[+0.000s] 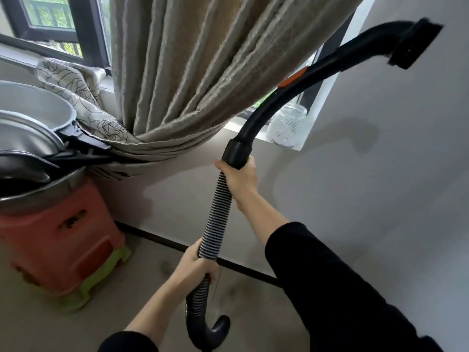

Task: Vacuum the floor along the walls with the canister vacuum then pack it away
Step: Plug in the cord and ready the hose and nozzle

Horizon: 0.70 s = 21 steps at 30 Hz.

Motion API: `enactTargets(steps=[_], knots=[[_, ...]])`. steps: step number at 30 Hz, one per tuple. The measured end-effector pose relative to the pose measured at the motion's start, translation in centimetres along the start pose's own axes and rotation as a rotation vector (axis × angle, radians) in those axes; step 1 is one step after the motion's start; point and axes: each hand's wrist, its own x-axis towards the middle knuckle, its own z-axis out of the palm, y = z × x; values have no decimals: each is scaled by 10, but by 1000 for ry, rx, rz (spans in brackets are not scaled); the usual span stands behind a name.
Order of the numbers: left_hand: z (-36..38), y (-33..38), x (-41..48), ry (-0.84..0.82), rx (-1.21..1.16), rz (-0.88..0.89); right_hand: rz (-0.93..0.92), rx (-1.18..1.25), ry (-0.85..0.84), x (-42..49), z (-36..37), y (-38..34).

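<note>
Both hands are on the ribbed hose (pixel 219 212). The right hand (pixel 239 179) curls its fingers round it just under the black cuff, and the left hand (pixel 198 265) grips it lower down. The curved black wand (pixel 279 102) runs up and to the right. Its brush nozzle (pixel 416 44) seems to be against the grey wall (pixel 380 174), well above the floor (pixel 152 288). I'd say the right hand, the nearer one, must swing it down.

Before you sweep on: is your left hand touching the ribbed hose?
Touching. The head view shows the left hand closed round the ribbed hose, fingers curled over it.
</note>
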Motion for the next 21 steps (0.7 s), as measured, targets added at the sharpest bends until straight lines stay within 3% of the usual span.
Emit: enactTargets(steps=[3,7,11,13,15,18,21], knots=[[-4,-15,-4,-187,45,-114,85,130,-222,3,-20,14],[0,-42,-8,-528,-70,-361,296,427,-379,-2,-41,35],[12,-50,-5,-720,-104,-485,230,221,-349,-6,-59,44],[28,-51,2,-653,39,-414,121,68,-215,-6,-61,43],[52,-52,9,-470,180,-268,4,-104,-105,-6,-59,41],[90,-55,13,-214,142,-137,-164,-368,-36,-10,-56,37],[115,-49,19,-113,70,-114,-349,-540,-18,-13,-46,32]])
